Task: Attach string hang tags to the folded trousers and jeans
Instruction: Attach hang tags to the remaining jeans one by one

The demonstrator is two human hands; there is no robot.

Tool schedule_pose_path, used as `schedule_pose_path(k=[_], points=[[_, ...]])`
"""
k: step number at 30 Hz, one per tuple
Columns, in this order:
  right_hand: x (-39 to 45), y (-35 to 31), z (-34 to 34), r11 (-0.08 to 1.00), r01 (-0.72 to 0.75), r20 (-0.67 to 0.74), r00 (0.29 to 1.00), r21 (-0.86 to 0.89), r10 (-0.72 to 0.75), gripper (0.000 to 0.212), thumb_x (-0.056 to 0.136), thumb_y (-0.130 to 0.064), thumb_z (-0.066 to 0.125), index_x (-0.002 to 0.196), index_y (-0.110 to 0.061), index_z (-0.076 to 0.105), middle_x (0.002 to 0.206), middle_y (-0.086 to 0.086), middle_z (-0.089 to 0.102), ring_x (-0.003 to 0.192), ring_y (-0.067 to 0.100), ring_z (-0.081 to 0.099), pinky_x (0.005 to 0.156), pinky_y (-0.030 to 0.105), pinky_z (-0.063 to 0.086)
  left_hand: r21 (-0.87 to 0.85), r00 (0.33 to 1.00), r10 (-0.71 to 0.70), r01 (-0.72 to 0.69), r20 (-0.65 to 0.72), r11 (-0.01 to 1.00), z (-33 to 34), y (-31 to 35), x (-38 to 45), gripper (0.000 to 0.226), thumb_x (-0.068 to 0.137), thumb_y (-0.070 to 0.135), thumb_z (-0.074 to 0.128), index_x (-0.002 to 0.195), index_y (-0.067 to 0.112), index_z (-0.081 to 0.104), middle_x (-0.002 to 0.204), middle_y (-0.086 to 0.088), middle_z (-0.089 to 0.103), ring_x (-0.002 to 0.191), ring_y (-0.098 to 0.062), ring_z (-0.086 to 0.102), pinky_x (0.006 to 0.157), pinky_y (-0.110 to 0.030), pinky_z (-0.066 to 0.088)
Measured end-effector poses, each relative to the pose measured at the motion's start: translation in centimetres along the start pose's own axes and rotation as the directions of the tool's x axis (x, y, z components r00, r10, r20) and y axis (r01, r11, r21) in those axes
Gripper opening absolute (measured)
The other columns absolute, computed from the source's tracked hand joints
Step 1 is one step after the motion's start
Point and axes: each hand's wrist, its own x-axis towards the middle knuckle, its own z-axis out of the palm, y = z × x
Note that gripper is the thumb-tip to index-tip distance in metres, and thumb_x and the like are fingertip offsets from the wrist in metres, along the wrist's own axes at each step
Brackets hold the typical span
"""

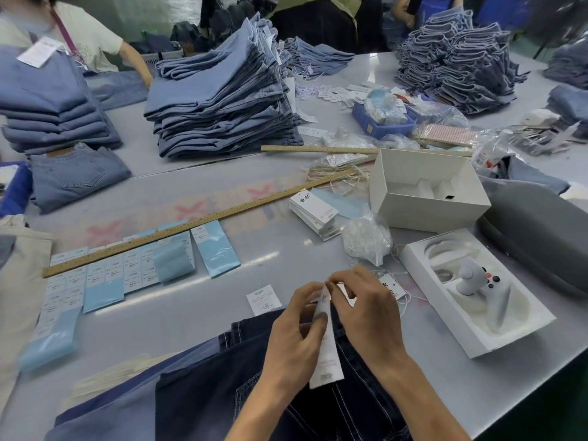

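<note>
A big grey table (197,300) holds tall piles of folded blue jeans (222,100), and dark jeans (222,386) lie at the near edge. Two long wooden rulers (197,222) lie across it, with rows of small paper labels (95,275) beside one. There is also a stack of white tags (313,211), an open white box (429,189) and a blue tray (381,120).

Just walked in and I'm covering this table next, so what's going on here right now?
A person is tagging jeans. Both hands, the left hand and right hand, pinch a white hang tag above dark folded jeans lying at the table's near edge. More tags sit in a stack further back beside loose strings. Tall piles of lighter blue jeans fill the far side.
</note>
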Motion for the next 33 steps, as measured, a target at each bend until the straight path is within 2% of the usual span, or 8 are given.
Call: schedule_pose_path(k=[7,11,14,16,18,20,23,33], points=[[-0.3,0.3,-0.4,1.0,0.006,0.031,0.999,0.001,-0.006,0.005,0.091,-0.02,0.075,0.095,-0.023,0.075,0.08,-0.01,0.057,0.067,0.011,0.056,0.058,0.03,0.05,-0.133,0.998,0.046,-0.041,0.036,0.99,-1.0,0.7,0.3,0.03,0.1,0.044,0.052,0.121,0.034,0.07,0.115,0.005,0.074,0.104,-0.021,0.071,0.09,-0.043,0.059],[-0.5,0.0,-0.4,1.0,0.03,0.049,0.998,0.005,-0.03,0.003,0.091,-0.02,0.075,0.093,-0.021,0.074,0.079,-0.009,0.057,0.067,0.01,0.055,0.059,0.029,0.051,-0.19,0.998,-0.012,-0.001,-0.067,0.982,-1.2,1.0,0.6,0.026,0.105,0.037,0.048,0.109,0.033,0.074,0.101,0.001,0.076,0.088,-0.023,0.074,0.073,-0.036,0.061],[-0.7,-0.5,-0.3,0.999,0.051,0.095,0.994,0.016,-0.052,0.003,0.092,-0.017,0.074,0.094,-0.019,0.074,0.08,-0.008,0.058,0.071,0.011,0.056,0.061,0.031,0.053,-0.186,0.991,-0.051,0.027,-0.122,0.982,-1.5,0.7,1.1,0.029,0.102,0.012,0.057,0.104,0.033,0.076,0.098,0.002,0.077,0.086,-0.02,0.074,0.07,-0.029,0.059],[-0.7,-0.7,-0.4,0.998,0.069,0.113,0.991,0.006,-0.069,0.007,0.091,-0.015,0.075,0.094,-0.021,0.074,0.08,-0.012,0.058,0.072,0.007,0.052,0.062,0.027,0.05,-0.263,0.993,-0.1,0.082,-0.057,0.961,-2.1,0.6,1.4,0.029,0.097,0.005,0.062,0.101,0.027,0.08,0.102,-0.001,0.078,0.09,-0.023,0.074,0.075,-0.027,0.058],[-0.7,-0.7,-0.7,0.997,0.083,0.133,0.988,0.003,-0.083,0.007,0.09,-0.017,0.075,0.095,-0.022,0.074,0.081,-0.013,0.059,0.073,0.005,0.052,0.064,0.025,0.049,-0.364,0.99,-0.135,0.14,0.04,0.921,-2.9,0.6,1.6,0.017,0.09,0.011,0.072,0.102,0.019,0.08,0.106,-0.01,0.077,0.092,-0.03,0.074,0.079,-0.032,0.058],[-0.7,-0.8,-0.9,0.995,0.1,0.151,0.983,0.006,-0.099,0.005,0.092,-0.023,0.073,0.097,-0.022,0.075,0.083,-0.013,0.062,0.075,0.006,0.055,0.065,0.024,0.05,-0.428,0.982,-0.159,0.188,0.103,0.884,-3.8,0.3,1.9,0.025,0.082,0.022,0.079,0.106,0.014,0.079,0.11,-0.015,0.075,0.095,-0.036,0.072,0.082,-0.041,0.059],[-0.8,-0.8,-0.8,0.995,0.102,0.154,0.983,0.007,-0.101,0.007,0.094,-0.029,0.072,0.094,-0.022,0.074,0.084,-0.012,0.063,0.074,0.007,0.057,0.065,0.025,0.053,-0.425,0.971,-0.188,0.233,0.145,0.875,-4.6,0.1,2.2,0.034,0.082,0.031,0.078,0.111,0.012,0.077,0.112,-0.018,0.073,0.096,-0.042,0.071,0.081,-0.043,0.058],[-0.3,-1.7,-1.3,0.987,0.16,0.165,0.973,0.002,-0.158,0.005,0.093,-0.026,0.073,0.094,-0.021,0.073,0.084,-0.011,0.065,0.076,0.01,0.058,0.068,0.031,0.053,-0.277,0.998,-0.052,0.055,0.017,0.959,-4.2,0.7,1.8,0.021,0.084,0.034,0.076,0.102,0.025,0.081,0.106,-0.004,0.078,0.091,-0.028,0.075,0.079,-0.032,0.059]])
